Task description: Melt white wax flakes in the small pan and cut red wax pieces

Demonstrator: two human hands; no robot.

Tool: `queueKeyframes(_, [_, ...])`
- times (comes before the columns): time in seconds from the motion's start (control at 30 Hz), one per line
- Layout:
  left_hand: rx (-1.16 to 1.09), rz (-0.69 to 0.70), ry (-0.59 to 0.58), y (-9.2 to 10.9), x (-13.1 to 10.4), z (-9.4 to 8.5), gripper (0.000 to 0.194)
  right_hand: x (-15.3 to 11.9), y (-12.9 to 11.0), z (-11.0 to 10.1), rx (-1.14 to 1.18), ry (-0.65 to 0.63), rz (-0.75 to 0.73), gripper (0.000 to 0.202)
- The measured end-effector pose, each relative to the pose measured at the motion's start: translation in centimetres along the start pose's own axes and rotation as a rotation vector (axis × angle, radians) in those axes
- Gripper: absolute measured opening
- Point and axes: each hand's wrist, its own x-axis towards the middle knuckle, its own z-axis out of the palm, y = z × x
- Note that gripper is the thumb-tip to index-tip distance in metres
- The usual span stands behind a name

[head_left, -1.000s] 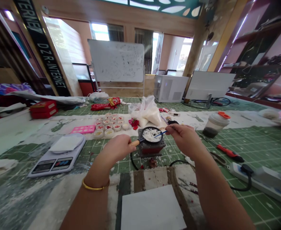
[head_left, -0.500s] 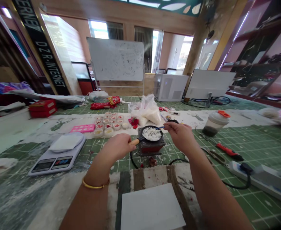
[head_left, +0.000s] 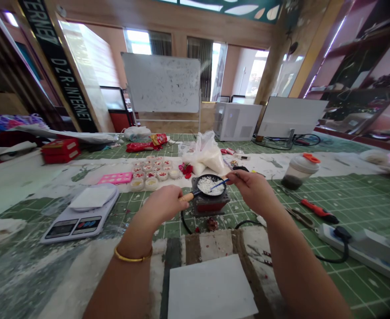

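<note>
A small black frying pan (head_left: 204, 191) holding white bits (head_left: 206, 183) rests on a dark, boxy burner (head_left: 210, 204). My left hand (head_left: 167, 203) is closed round the pan's wooden handle (head_left: 187, 197). Pinched in my right hand (head_left: 252, 188) is a thin blue stick (head_left: 220, 183), whose far end dips into the white bits. What its tip looks like is hidden among them. Just behind the pan are a red flower (head_left: 186, 169) and a plastic bag of white grains (head_left: 211, 157).
Several small cups (head_left: 151, 182) stand behind the pan, beside a pink mould (head_left: 115, 178). A kitchen scale (head_left: 82, 212) lies left. On the right are a shaker bottle (head_left: 300, 171), a red-handled tool (head_left: 318, 211) and a power strip (head_left: 357, 248). A white sheet (head_left: 211, 288) lies in front.
The blue stick has swung lower and further left across the pan, so more of it shows over the white bits. My right hand has shifted slightly; my left hand keeps the handle.
</note>
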Motion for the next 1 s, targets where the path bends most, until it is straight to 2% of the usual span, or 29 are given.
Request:
queueKeyframes(0.13, [0.001,-0.005,-0.001,0.1,-0.1,-0.1,0.028,0.6,0.9,0.0,-0.032,0.087,0.043,0.025])
queueKeyframes(0.3, [0.004,-0.005,-0.005,0.3,-0.2,-0.2,0.027,0.6,1.4,-0.5,-0.183,0.066,0.107,0.026])
queueKeyframes(0.4, [0.005,-0.005,-0.002,0.3,-0.1,-0.2,0.027,0.2,1.0,-0.8,-0.206,0.049,0.061,0.027])
queueKeyframes(0.53, [0.009,-0.002,-0.001,0.2,-0.1,-0.1,0.026,-0.3,0.3,-0.9,-0.117,0.012,-0.047,0.028])
queueKeyframes(0.7, [0.004,0.002,0.006,0.1,-0.2,-0.2,0.026,-0.6,0.1,-1.2,-0.259,0.074,0.020,0.028])
queueKeyframes(0.87, [0.000,-0.003,0.016,0.1,-0.2,-0.2,0.028,-0.8,-0.8,-0.9,-0.109,-0.060,-0.079,0.027])
queueKeyframes(1.0, [-0.005,-0.001,0.015,0.0,-0.1,-0.1,0.027,-0.9,-1.1,-0.5,-0.131,0.027,-0.061,0.026])
